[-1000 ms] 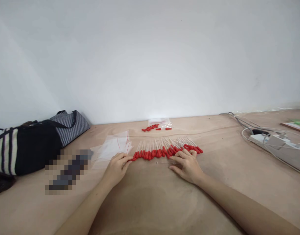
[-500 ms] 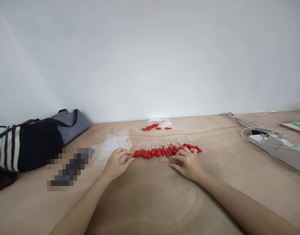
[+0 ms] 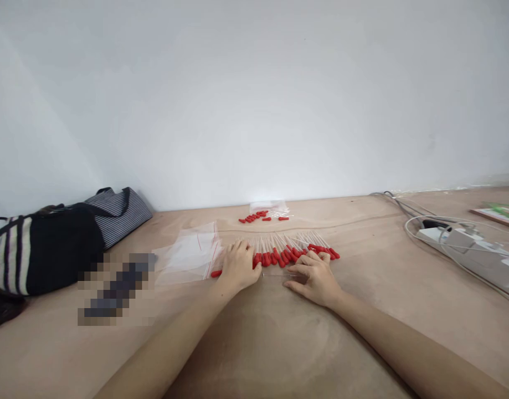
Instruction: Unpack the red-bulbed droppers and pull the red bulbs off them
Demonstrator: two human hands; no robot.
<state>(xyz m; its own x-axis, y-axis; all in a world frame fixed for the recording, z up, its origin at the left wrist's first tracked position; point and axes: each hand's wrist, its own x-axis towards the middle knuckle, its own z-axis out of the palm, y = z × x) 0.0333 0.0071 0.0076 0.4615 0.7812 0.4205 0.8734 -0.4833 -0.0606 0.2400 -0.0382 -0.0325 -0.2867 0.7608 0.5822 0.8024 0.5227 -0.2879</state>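
Observation:
A row of droppers (image 3: 274,257) with red rubber bulbs and thin clear tubes lies on the wooden table, bulbs facing me. My left hand (image 3: 238,267) rests over the left part of this row, fingers laid across it and thumb apart, covering several bulbs. At the row's right part, the fingertips of my right hand (image 3: 316,280) touch or nearly touch the bulbs; its thumb and forefinger are apart. A thin clear tube (image 3: 274,275) lies by that thumb, its far end hidden by the hand. One red bulb (image 3: 216,274) shows left of my left hand.
Clear zip bags (image 3: 191,249) lie left of the row. More red bulbs (image 3: 254,216), loose tubes (image 3: 281,212) and a bag are near the wall. A black bag (image 3: 67,244) and a blurred-out item (image 3: 117,288) sit left; a power strip (image 3: 470,252) with cables stands right.
My left hand has moved right from the row's left end onto the droppers, now covering several bulbs. My right hand stays nearly where it was. The view has shifted slightly.

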